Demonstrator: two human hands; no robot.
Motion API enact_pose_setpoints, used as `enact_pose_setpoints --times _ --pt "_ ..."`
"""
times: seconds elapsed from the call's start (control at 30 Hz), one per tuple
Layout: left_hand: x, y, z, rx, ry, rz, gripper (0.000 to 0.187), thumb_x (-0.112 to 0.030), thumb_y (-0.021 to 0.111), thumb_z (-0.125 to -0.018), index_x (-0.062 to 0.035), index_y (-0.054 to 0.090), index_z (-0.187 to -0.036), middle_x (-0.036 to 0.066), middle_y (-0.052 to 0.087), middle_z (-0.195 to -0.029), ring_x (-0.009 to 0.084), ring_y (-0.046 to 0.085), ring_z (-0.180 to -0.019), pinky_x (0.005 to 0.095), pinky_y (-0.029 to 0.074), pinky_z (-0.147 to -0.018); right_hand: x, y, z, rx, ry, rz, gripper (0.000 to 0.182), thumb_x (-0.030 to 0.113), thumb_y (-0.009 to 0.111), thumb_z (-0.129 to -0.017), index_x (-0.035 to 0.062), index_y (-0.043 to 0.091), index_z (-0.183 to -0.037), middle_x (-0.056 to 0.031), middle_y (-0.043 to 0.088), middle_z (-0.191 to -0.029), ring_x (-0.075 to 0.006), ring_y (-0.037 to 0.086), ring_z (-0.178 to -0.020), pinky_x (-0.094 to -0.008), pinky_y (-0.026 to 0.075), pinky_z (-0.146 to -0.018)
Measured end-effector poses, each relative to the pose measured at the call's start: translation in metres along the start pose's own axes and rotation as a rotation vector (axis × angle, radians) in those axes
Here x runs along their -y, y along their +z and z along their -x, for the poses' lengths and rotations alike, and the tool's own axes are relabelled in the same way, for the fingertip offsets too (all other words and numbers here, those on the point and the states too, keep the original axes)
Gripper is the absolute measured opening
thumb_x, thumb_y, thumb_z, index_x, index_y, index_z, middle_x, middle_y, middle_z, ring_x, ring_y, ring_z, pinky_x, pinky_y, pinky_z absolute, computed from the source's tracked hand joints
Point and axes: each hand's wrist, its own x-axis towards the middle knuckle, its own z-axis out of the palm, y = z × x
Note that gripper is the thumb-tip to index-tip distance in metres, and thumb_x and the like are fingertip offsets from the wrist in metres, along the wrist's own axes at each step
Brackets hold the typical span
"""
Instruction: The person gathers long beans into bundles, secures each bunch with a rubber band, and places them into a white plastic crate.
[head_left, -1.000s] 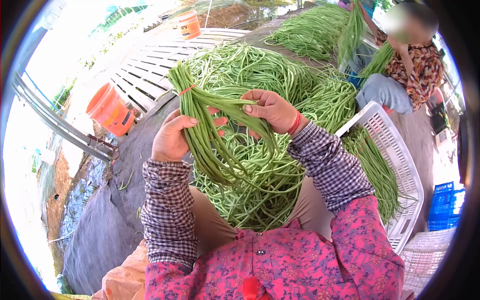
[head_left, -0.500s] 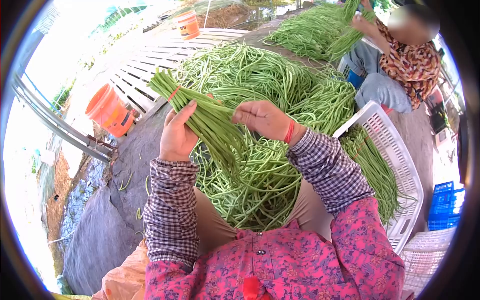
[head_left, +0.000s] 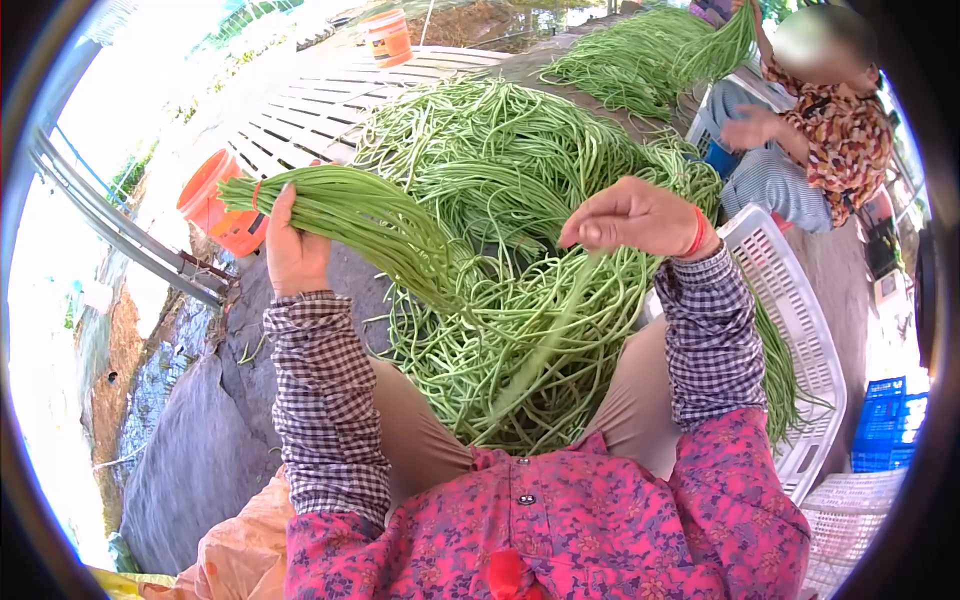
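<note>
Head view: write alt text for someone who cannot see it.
A person's left hand holds a red-banded bundle of long green beans near a loose heap, while a blurred bean shows below their right hand. Another person sits at upper right, near a white crate.

At left, metal pipes (head_left: 140, 254), an orange bucket (head_left: 213, 222) and a white slatted platform (head_left: 318, 105); farther back, a second bucket (head_left: 388, 40). Upper right, a seated person (head_left: 845, 140) in a patterned shirt. Lower right, blue crates (head_left: 882, 428).
</note>
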Motion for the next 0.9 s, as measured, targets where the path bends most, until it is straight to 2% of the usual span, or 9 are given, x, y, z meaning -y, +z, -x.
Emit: enact_pose_setpoints --times 0.07,0.17,0.27,0.37,0.47,0.6,0.73,0.83,0.9 --pt "0.006 0.011 0.006 0.101 -0.037 -0.047 0.04 -0.01 0.045 -0.088 0.0112 0.043 -0.122 0.024 0.05 -0.125 0.032 0.051 -0.114 0.0439 0.04 -0.1 -0.006 0.008 -0.004 0.059 0.017 -0.071 0.049 0.037 0.062 -0.086 0.0002 0.057 -0.118 -0.0158 0.063 -0.11 -0.0221 0.062 -0.1 -0.0331 0.048 -0.088" --pt "0.019 0.03 0.02 0.274 -0.164 0.012 0.049 -0.001 0.045 -0.075 0.0082 0.041 -0.123 0.024 0.042 -0.132 0.0371 0.043 -0.122 0.0498 0.036 -0.103 -0.025 0.027 -0.032 -0.135 0.012 -0.181 0.049 0.03 0.065 -0.085 0.0006 0.053 -0.122 -0.0127 0.059 -0.119 -0.0197 0.057 -0.107 -0.0323 0.046 -0.091" --pt "0.041 0.045 0.029 0.351 -0.274 0.098 0.057 0.003 0.044 -0.066 0.0041 0.04 -0.123 0.027 0.037 -0.135 0.0456 0.034 -0.127 0.0578 0.032 -0.104 -0.022 0.048 -0.057 -0.42 -0.14 0.098 0.055 0.03 0.066 -0.084 -0.0017 0.048 -0.126 -0.0143 0.054 -0.124 -0.0218 0.056 -0.11 -0.0331 0.043 -0.096" --pt "0.058 0.061 0.036 0.392 -0.339 0.157 0.058 0.003 0.044 -0.066 0.0039 0.041 -0.123 0.029 0.035 -0.135 0.0451 0.034 -0.127 0.0573 0.032 -0.105 -0.029 0.068 -0.079 -0.501 -0.304 0.151 0.073 0.04 0.072 -0.077 -0.0081 0.045 -0.124 -0.0213 0.056 -0.119 -0.0248 0.055 -0.11 -0.0357 0.046 -0.092" --pt "0.064 0.066 0.037 0.412 -0.369 0.233 0.06 0.004 0.043 -0.063 0.0022 0.043 -0.123 0.029 0.032 -0.137 0.0447 0.031 -0.129 0.0568 0.03 -0.106 -0.034 0.077 -0.088 -0.242 -0.224 -0.287 0.066 0.033 0.069 -0.081 -0.0093 0.043 -0.124 -0.0176 0.06 -0.11 -0.0191 0.059 -0.099 -0.0319 0.049 -0.085" --pt "0.064 0.065 0.036 0.403 -0.353 0.225 0.062 0.004 0.042 -0.062 0.0004 0.044 -0.124 0.028 0.031 -0.139 0.0437 0.029 -0.131 0.0549 0.03 -0.107 -0.024 0.071 -0.085 -0.21 -0.145 -0.715 0.047 0.016 0.061 -0.088 -0.0089 0.043 -0.123 -0.0111 0.063 -0.101 -0.011 0.063 -0.078 -0.0217 0.052 -0.066" --pt "0.062 0.067 0.038 0.402 -0.344 0.164 0.06 0.006 0.042 -0.067 0.0004 0.04 -0.127 0.027 0.035 -0.137 0.0426 0.034 -0.128 0.0528 0.033 -0.105 -0.018 0.065 -0.079 -0.171 -0.083 -0.791 0.053 0.011 0.064 -0.086 -0.0087 0.037 -0.127 -0.01 0.062 -0.099 -0.0148 0.063 -0.083 -0.0257 0.054 -0.075" --pt "0.063 0.066 0.037 0.368 -0.345 0.169 0.058 0.009 0.042 -0.069 -0.0005 0.041 -0.127 0.025 0.038 -0.135 0.0413 0.04 -0.124 0.0505 0.037 -0.103 -0.029 0.073 -0.092 -0.365 -0.311 -0.678 0.052 0.006 0.066 -0.082 -0.0021 0.041 -0.127 -0.0069 0.062 -0.101 -0.0144 0.062 -0.081 -0.0276 0.052 -0.075" --pt "0.064 0.065 0.037 0.34 -0.345 0.142 0.057 0.01 0.043 -0.069 -0.001 0.042 -0.126 0.025 0.04 -0.134 0.0401 0.042 -0.123 0.0495 0.039 -0.102 -0.028 0.07 -0.091 -0.725 -0.542 -0.134 0.039 0.005 0.07 -0.077 -0.0005 0.053 -0.112 -0.0046 0.063 -0.09 -0.0149 0.061 -0.071 -0.0262 0.05 -0.066"
